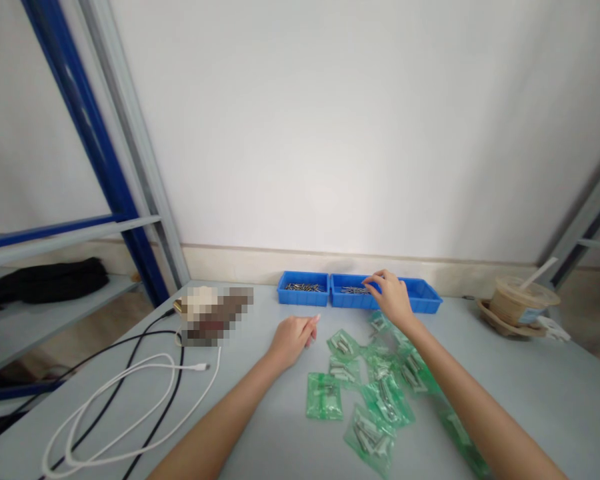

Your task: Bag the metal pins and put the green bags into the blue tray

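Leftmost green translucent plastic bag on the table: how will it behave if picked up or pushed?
The leftmost green translucent plastic bag is likely floppy: its film looks thin and creased. It probably won't roll, since it lies flat on the grey tabletop. Its weight may shift when lifted, as small pieces show through the film.

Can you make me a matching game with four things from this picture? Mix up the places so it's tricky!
Things
1. long white cable
2. small see-through green plastic bags
3. the person's bare right hand
4. see-through plastic cup with a white straw

Places
A. at the longer blue plastic bin
B. in a brownish holder, far right
C. looped on the left
D. scattered in a group on the grey table

Right pairs: 1-C, 2-D, 3-A, 4-B
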`<state>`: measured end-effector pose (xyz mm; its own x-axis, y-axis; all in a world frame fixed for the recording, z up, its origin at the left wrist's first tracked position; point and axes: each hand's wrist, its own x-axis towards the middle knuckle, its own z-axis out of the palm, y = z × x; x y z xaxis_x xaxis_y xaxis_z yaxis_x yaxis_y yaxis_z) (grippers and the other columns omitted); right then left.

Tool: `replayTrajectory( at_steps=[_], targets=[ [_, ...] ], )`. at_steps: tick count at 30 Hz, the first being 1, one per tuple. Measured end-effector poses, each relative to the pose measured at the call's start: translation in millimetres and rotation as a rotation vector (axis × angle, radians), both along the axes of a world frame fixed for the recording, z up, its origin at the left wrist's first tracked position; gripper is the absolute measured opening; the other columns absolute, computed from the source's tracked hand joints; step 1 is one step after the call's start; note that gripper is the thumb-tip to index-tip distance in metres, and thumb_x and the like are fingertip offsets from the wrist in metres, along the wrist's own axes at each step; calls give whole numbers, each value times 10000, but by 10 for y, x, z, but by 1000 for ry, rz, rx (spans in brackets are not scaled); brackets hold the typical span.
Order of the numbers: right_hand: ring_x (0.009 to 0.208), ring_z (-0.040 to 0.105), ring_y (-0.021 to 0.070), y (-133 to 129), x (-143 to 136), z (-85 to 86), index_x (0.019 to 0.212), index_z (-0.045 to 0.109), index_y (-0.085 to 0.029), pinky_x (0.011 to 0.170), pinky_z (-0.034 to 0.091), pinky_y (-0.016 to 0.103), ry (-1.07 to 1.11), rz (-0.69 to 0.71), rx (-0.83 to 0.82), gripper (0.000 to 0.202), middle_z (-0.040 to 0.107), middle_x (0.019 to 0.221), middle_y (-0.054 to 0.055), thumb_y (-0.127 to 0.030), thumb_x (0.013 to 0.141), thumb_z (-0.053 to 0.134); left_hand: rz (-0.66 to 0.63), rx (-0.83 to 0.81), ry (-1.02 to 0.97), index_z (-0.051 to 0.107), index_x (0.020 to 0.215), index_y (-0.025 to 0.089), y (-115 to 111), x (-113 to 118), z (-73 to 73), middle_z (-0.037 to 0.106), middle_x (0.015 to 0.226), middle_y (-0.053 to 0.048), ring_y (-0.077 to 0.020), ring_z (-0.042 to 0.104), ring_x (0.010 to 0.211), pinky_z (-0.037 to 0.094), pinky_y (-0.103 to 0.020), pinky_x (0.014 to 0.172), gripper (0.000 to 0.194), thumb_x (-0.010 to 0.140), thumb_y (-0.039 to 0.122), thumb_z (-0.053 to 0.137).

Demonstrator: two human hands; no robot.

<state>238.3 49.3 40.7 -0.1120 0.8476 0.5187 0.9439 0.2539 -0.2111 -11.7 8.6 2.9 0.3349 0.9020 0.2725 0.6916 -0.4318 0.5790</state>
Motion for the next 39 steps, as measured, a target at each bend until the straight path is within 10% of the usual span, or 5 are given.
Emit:
replayTrajectory(
  at_steps=[6,22,31,39],
  targets=[
    [974,523,216,-450,184,-264,905,662,-267,747,320,303,-232,192,-307,158,619,991,33,-249,795,551,-86,8,66,589,602,165,-18,43,-31,557,491,15,-120,542,536,349,-213,605,561,912,452,221],
    [946,527,225,-495,161,-478,824,602,-189,725,333,302,-186,196,-319,88,617,935,56,-206,817,515,-125,33,213,588,623,169,-39,62,-13,549,502,13,-128,541,553,330,-215,590,528,929,419,239],
    [748,546,167,-637,-164,-344,818,585,-183,703,367,289,250,319,-299,113,632,792,22,-225,832,482,-174,371,383,491,1087,193,-99,113,-31,656,776,4,-151,620,686,381,-224,589,278,901,380,403],
    [658,567,142,-785,-390,-315,770,558,-174,654,417,253,668,572,-447,115,617,671,1,-263,820,505,-375,708,562,524,844,165,-197,199,-46,588,664,-10,-149,586,603,389,-242,543,188,920,236,367]
  ],
)
